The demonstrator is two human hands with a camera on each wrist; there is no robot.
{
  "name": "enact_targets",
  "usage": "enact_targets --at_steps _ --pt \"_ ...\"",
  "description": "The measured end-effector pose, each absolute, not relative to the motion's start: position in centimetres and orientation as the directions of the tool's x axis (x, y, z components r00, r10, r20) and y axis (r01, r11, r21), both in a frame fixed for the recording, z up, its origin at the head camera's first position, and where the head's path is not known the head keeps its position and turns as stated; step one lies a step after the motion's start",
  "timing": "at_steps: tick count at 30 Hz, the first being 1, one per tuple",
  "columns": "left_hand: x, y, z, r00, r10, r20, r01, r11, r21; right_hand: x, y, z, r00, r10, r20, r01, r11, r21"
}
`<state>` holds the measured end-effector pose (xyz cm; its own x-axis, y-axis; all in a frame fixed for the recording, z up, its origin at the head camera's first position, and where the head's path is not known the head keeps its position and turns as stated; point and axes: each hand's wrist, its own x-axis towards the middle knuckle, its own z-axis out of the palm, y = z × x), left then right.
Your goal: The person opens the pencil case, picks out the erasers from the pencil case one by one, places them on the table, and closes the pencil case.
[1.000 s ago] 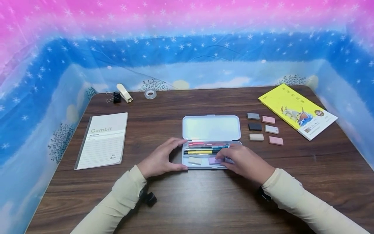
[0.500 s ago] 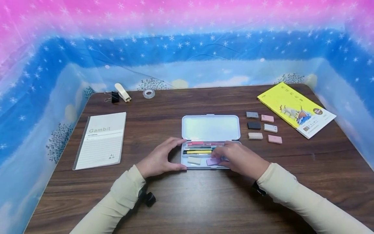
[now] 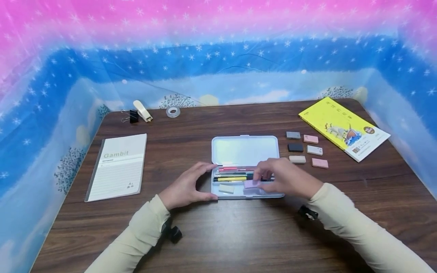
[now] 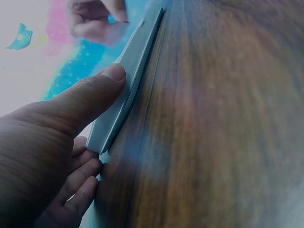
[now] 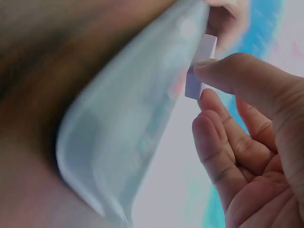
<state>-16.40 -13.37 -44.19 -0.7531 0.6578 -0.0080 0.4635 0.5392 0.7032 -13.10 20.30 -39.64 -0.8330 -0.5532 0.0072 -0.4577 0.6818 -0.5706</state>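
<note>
An open white pencil case [image 3: 244, 149] lies mid-table, its lid laid back, with several pens and pencils [image 3: 235, 178] in its rear part. A pale eraser [image 3: 226, 189] lies in its front part. My left hand [image 3: 187, 186] holds the case's left end, thumb on the front side and fingers at the back corner; in the left wrist view the thumb presses the case wall [image 4: 128, 80]. Pinched between thumb and fingers of my right hand [image 3: 286, 178] is a lilac eraser [image 5: 199, 71], raised over the front part of the case.
Several erasers [image 3: 295, 147] stand in two columns right of the case. Farther right lies a yellow book [image 3: 341, 125]. To the left is a notebook [image 3: 117, 167]; a binder clip [image 3: 134, 116], a cream stapler-like tool [image 3: 142, 110] and a tape roll [image 3: 173, 112] sit at the back left.
My right hand has lifted the lilac eraser up from the front part of the case, after first shifting it slightly left. The left hand has stayed on the case's left end.
</note>
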Motion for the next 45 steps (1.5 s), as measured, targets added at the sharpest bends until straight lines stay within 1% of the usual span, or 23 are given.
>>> enact_targets --at_steps 2,5,10,16,22,25,30,34,38,40,45 --pt "-16.4 -13.4 -44.2 -0.753 0.658 -0.009 0.462 0.539 0.704 -12.9 22.1 -39.2 -0.861 -0.506 0.054 -0.442 0.69 -0.573" --pt "-16.4 -13.3 -44.1 -0.753 0.658 -0.01 0.463 0.54 0.703 -12.5 25.4 -38.9 -0.902 -0.418 0.105 -0.405 0.739 -0.539" --pt "-16.5 -13.2 -44.0 -0.749 0.662 -0.005 0.471 0.538 0.699 -12.1 30.1 -40.0 -0.947 -0.314 0.069 -0.304 0.804 -0.51" --pt "-16.3 -13.3 -44.3 -0.752 0.659 0.0 0.475 0.542 0.693 -12.9 32.3 -42.0 -0.954 -0.3 0.009 -0.255 0.796 -0.549" --pt "-16.2 -13.4 -44.6 -0.75 0.661 0.021 0.488 0.532 0.692 -13.4 32.6 -42.7 -0.952 -0.305 0.014 -0.262 0.795 -0.546" --pt "-16.3 -13.4 -44.7 -0.748 0.663 0.029 0.495 0.528 0.69 -13.4 32.5 -42.5 -0.952 -0.304 0.034 -0.275 0.804 -0.527" --pt "-16.4 -13.4 -44.6 -0.748 0.663 0.023 0.494 0.533 0.687 -12.8 30.9 -41.8 -0.951 -0.284 0.117 -0.303 0.797 -0.522" --pt "-16.5 -13.4 -44.6 -0.747 0.665 0.024 0.497 0.534 0.684 -12.1 27.4 -41.2 -0.933 -0.325 0.156 -0.354 0.74 -0.572" --pt "-16.5 -13.4 -44.7 -0.744 0.668 0.03 0.505 0.531 0.68 -11.5 22.5 -41.1 -0.879 -0.441 0.18 -0.451 0.65 -0.611" --pt "-16.5 -13.4 -44.7 -0.745 0.667 0.024 0.499 0.533 0.684 -11.3 20.1 -41.1 -0.848 -0.496 0.187 -0.497 0.621 -0.607" --pt "-16.4 -13.4 -44.7 -0.754 0.657 0.004 0.474 0.539 0.697 -11.4 15.4 -41.5 -0.789 -0.585 0.189 -0.583 0.613 -0.533"
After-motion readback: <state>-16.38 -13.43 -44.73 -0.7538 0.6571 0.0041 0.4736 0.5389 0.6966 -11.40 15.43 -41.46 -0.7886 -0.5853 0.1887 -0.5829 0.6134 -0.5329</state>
